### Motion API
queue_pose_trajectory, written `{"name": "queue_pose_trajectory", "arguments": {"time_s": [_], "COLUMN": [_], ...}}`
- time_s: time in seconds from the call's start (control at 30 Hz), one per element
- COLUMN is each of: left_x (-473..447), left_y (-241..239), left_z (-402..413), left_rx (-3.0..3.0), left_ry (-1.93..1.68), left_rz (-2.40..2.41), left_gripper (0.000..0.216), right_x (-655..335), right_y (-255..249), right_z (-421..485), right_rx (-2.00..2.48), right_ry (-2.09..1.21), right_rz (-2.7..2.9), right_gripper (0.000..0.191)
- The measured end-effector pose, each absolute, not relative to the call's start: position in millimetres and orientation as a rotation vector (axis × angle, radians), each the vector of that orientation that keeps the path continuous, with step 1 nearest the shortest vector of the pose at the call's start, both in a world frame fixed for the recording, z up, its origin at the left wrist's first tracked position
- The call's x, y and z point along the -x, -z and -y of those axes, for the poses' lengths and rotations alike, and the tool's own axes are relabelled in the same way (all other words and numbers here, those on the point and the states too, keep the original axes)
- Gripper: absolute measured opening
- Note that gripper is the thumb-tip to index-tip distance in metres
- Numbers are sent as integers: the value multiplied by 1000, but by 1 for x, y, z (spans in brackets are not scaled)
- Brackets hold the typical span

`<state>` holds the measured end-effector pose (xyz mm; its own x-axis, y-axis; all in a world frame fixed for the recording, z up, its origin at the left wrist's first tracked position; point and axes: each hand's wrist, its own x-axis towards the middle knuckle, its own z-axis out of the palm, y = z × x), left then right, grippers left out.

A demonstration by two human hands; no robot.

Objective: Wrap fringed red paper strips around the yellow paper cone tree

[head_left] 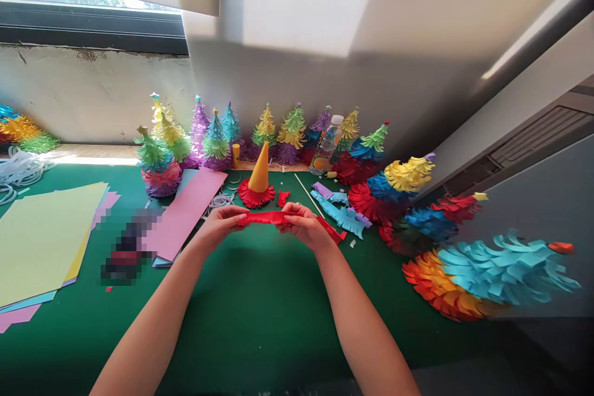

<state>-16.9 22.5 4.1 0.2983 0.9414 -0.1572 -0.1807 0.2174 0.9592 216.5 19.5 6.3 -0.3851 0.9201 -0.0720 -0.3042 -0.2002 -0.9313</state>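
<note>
A red paper strip (266,218) is stretched level between my two hands, above the green tabletop (260,309). My left hand (223,224) pinches its left end, and my right hand (302,224) pinches the right end. Just beyond the strip stands a yellow paper cone (258,170) with a fringed red paper band (256,194) around its base. A small red paper scrap (283,198) lies right of the cone. Another red strip (331,231) rests beside my right hand, partly hidden by it. Fringed blue paper strips (342,213) lie farther right.
Finished fringed paper trees line the back and right, including a blue and orange one (492,269). A plastic bottle (326,145) stands among them. Coloured paper sheets (51,238) and pink paper (195,210) lie left, near a pixelated dark object (130,247). A thin stick (309,195) lies behind my right hand.
</note>
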Motion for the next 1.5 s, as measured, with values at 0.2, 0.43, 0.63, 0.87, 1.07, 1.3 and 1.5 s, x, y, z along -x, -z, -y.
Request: {"name": "queue_pose_trajectory", "arguments": {"time_s": [0.2,0.43,0.63,0.87,1.07,1.3,1.5], "left_x": [19,17,10,17,29,28,28], "left_y": [6,8,3,6,13,22,26], "left_z": [-44,-92,-110,-93,-55,-38,-42], "left_rx": [-1404,-1799,-1887,-1752,-1644,-1682,-1685], "left_ry": [-1137,-1132,-977,-937,-891,-919,-911], "left_rz": [-1225,-1276,-1164,-1002,-879,-885,-912], "left_gripper": [23,10,8,5,6,13,15], "right_x": [-216,-219,-214,-218,-222,-225,-226], "right_y": [6,9,13,20,18,26,28], "right_z": [-45,-94,-120,-101,-63,-51,-56], "right_rx": [1099,1124,948,952,867,920,919], "right_ry": [-1330,-973,-1097,-1168,-1331,-1325,-1369], "right_rz": [1405,1630,1787,1738,1705,1734,1755], "right_gripper": [23,23,31,31,25,17,18]}}
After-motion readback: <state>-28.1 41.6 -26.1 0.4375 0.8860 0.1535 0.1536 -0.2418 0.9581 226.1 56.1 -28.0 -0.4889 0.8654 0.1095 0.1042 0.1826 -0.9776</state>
